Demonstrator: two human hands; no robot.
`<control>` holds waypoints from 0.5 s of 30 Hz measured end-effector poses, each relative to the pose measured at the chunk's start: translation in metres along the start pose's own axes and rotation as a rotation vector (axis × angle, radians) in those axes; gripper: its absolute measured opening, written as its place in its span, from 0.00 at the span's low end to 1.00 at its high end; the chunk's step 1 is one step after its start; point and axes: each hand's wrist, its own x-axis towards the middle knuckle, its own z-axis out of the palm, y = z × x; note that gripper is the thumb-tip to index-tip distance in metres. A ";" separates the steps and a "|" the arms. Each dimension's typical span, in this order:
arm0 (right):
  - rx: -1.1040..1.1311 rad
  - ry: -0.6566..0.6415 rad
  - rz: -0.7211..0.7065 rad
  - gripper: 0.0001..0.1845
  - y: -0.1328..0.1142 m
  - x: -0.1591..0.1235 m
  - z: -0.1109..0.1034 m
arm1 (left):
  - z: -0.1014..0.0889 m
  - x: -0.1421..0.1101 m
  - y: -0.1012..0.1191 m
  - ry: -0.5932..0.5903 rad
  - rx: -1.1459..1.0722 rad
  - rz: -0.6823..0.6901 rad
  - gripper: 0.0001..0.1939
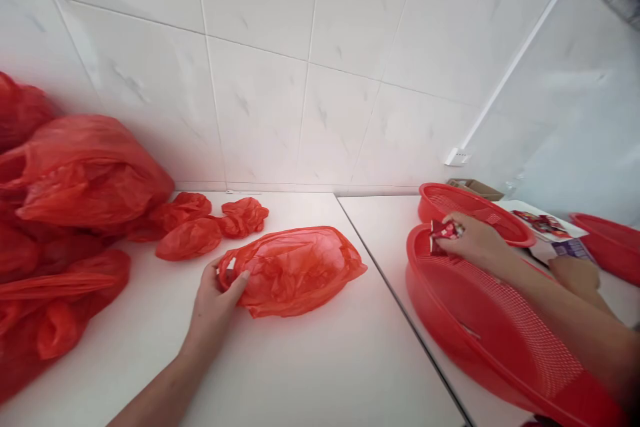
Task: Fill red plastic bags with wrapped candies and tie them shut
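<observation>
My left hand (213, 303) grips the near-left edge of a thin red plastic bag (300, 273), thumb on the inside and fingers behind. The bag lies on the white table with its mouth spread open. My right hand (470, 240) is closed around small red packets (443, 238), held above the far rim of a large red mesh basket (423, 300). How many packets are in the fingers I cannot tell. A small pale scrap (470, 331) rests inside that basket.
Filled red bags (95, 173) are heaped at left, with small crumpled bags (190, 237) beside them. Another red basket (427, 203) stands behind. Further right are another person's hand (577, 273), a purple packet (573, 249), red packets (540, 221) and a cardboard box (475, 189). A tiled wall (260, 113) borders the tables.
</observation>
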 end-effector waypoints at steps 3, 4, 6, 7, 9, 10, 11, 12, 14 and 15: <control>0.034 0.055 -0.237 0.11 -0.057 -0.001 -0.004 | -0.001 -0.001 -0.002 -0.021 -0.042 -0.006 0.28; 0.076 0.009 -0.305 0.12 -0.079 -0.004 0.001 | -0.001 -0.001 -0.002 -0.036 -0.061 -0.002 0.28; 0.102 -0.070 -0.488 0.11 -0.123 -0.011 0.019 | -0.002 -0.002 -0.002 -0.050 -0.090 0.006 0.28; 0.082 -0.098 -0.588 0.11 -0.143 -0.014 0.031 | -0.002 -0.003 -0.001 -0.058 -0.107 0.010 0.28; 0.013 -0.160 -0.761 0.10 -0.175 -0.019 0.059 | -0.002 -0.003 0.000 -0.070 -0.141 0.011 0.28; -0.016 -0.195 -0.829 0.11 -0.187 -0.021 0.073 | -0.003 -0.003 0.001 -0.071 -0.151 0.009 0.29; -0.034 -0.236 -0.881 0.12 -0.196 -0.023 0.085 | -0.003 -0.004 0.001 -0.072 -0.158 0.009 0.29; -0.047 -0.286 -0.924 0.14 -0.203 -0.024 0.096 | -0.003 -0.004 0.001 -0.074 -0.159 0.012 0.29; -0.038 -0.376 -0.989 0.20 -0.210 -0.024 0.109 | -0.004 -0.004 0.001 -0.072 -0.141 0.022 0.28; -0.027 -0.408 -1.014 0.24 -0.211 -0.023 0.111 | -0.004 -0.003 0.001 -0.073 -0.133 0.025 0.27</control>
